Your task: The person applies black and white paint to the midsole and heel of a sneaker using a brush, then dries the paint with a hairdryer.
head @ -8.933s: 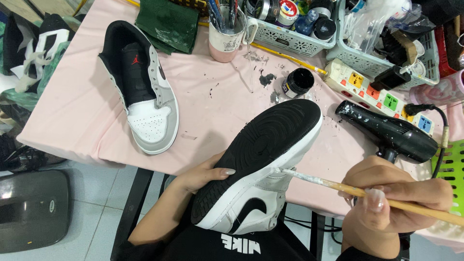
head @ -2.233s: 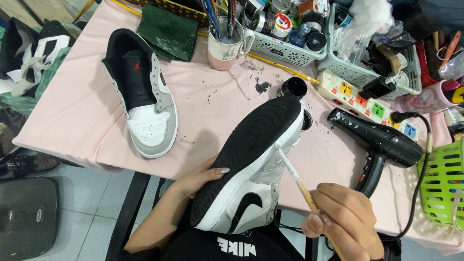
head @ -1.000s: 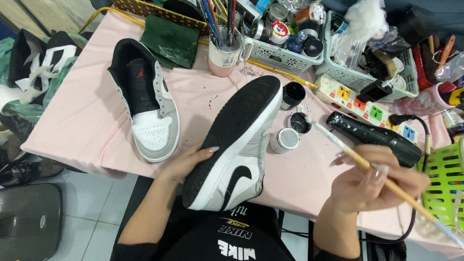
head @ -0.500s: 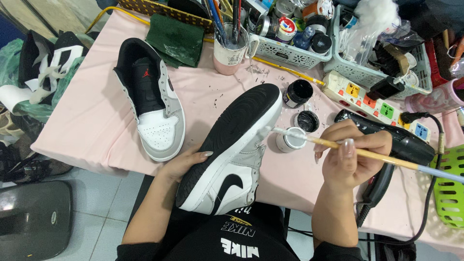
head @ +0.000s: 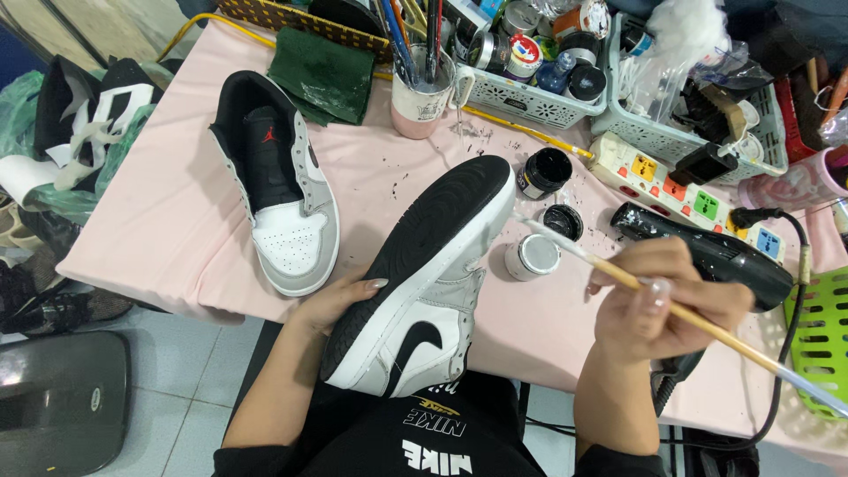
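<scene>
My left hand (head: 340,300) cups the black sole of a tipped-up sneaker (head: 424,283), fingers wrapped closed around its edge. My right hand (head: 658,305) pinches a long wooden paintbrush (head: 618,278), whose tip sits just at the white sidewall near the toe.

Taking the held sneaker as the landmark: just right of its toe stand two open jars of black paint (head: 546,170) and one small white-topped pot (head: 532,256). Beyond those lies one black hair dryer (head: 715,256), with one multi-coloured power strip (head: 685,190) behind it. Left of the sneaker rests one matching sneaker (head: 278,199), sole down on the pink tablecloth (head: 159,221). Behind it stand one mug of brushes (head: 422,93), one green cloth (head: 322,75) and two plastic baskets (head: 530,97) of supplies.

As I judge it, the risks are a slip of the bristles onto the black sole, should the tilted shoe shift in my grip, and a knocked jar, since the brush handle and my wrist swing close over the open paint.

Two sneakers, two hands, one brush in use.
</scene>
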